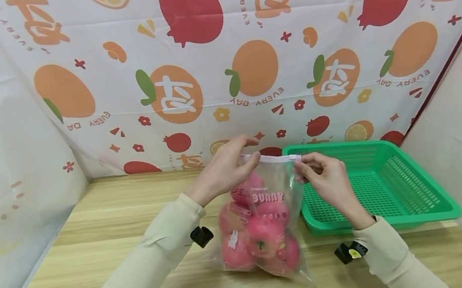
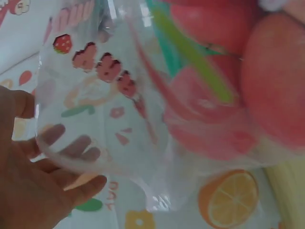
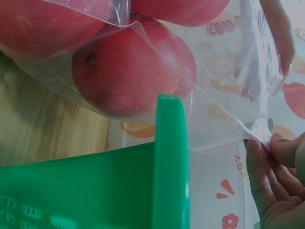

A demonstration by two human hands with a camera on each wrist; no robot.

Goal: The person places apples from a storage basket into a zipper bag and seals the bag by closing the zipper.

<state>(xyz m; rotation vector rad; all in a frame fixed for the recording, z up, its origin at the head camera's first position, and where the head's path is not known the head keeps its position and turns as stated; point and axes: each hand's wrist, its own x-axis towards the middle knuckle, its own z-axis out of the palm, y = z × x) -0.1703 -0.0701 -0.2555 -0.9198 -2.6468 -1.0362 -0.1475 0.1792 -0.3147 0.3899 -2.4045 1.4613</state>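
Observation:
A clear zip bag [image 1: 268,197] with "BUNNY" print stands on the wooden table, filled with several red apples [image 1: 266,236]. A pale zip strip [image 1: 274,158] runs along its top, and a small slider [image 1: 294,157] is at the right end. My right hand [image 1: 329,181] pinches the bag's top right corner by that slider, thumb against fingers in the right wrist view. At the top left, my left hand [image 1: 226,170] has its thumb and fingers spread apart around the bag's edge. Some left fingertips [image 2: 86,148] show through the clear plastic.
Right of the bag sits a green plastic basket [image 1: 380,196] with a perforated bottom, its near left side close to the bag. A fruit-printed cloth [image 1: 212,81] hangs behind the table [image 1: 140,203]. Pale cloth walls [image 1: 8,139] flank both sides.

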